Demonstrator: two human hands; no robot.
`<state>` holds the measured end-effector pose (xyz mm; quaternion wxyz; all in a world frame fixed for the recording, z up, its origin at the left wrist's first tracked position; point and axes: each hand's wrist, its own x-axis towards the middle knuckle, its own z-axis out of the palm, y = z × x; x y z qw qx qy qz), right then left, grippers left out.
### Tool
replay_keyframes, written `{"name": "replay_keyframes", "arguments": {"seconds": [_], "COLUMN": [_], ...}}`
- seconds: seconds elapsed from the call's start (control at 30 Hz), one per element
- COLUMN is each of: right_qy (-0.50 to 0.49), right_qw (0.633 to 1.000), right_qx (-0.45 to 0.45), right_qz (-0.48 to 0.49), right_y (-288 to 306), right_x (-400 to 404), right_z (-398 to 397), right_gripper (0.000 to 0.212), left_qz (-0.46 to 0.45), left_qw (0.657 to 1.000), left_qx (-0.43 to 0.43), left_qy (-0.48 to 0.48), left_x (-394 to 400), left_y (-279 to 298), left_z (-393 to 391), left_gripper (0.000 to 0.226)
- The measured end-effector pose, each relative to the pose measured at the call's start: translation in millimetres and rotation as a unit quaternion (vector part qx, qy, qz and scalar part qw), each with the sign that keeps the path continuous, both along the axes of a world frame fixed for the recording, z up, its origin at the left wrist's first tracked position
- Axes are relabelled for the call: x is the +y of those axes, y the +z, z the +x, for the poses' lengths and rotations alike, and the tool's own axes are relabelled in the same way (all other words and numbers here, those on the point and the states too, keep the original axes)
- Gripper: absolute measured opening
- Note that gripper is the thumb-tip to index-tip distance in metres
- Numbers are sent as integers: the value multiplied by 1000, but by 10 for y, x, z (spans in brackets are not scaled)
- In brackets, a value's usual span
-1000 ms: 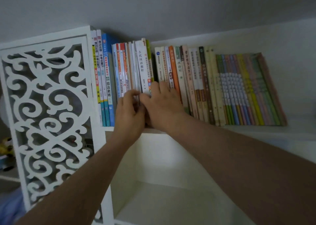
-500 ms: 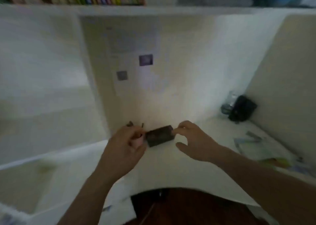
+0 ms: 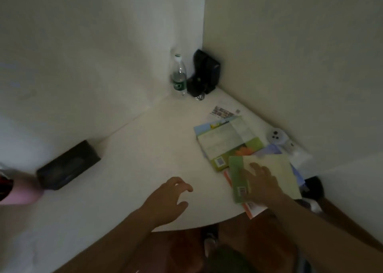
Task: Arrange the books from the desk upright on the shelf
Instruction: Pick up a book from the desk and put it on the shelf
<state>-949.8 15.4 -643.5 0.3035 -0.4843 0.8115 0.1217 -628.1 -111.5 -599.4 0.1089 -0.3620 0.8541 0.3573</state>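
From the head view, the white bench [image 3: 145, 148] ran into a corner between pale walls. The right hand [image 3: 260, 183] lay with fingers spread flat on the top book [image 3: 269, 175], a pale green one, without curling round it. That book topped a loose pile of books [image 3: 230, 142] lying flat at the bench's right side, with an orange cover showing beneath at the front edge. The left hand [image 3: 167, 200] hovered over bare bench, well apart from the pile, fingers loosely curled and holding nothing.

In the far corner a bottle [image 3: 178, 75] stood upright, just beside a black case [image 3: 204, 73]. A black box [image 3: 68, 165] lay against the left wall, and a blurred pink object [image 3: 18, 192] showed at the left edge. A small white device [image 3: 277, 138] sat near the right wall behind the pile.
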Motion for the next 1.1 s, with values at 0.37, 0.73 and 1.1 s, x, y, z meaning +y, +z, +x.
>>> {"name": "replay_keyframes", "arguments": {"seconds": [0.37,0.73,1.1], "right_qy": [158,74,-375], "right_qw": [986,993,858], "right_qx": [-52,31,-227], "right_qz": [-18,-86,-266], "right_y": [-668,-371,193], "right_x": [262,617,180], "right_z": [-268,-1146,-1024], "right_gripper": [87,56,38], "left_qz": [-117,-162,353], "left_qw": [967,927,873], "left_qx": [23,-106,167], "left_qy": [-224,-320,293], "left_x": [252,477,-335], "left_y": [-462,-788,11], "left_z": [-1859,-2177,-1783], "left_gripper": [52,59,22]}}
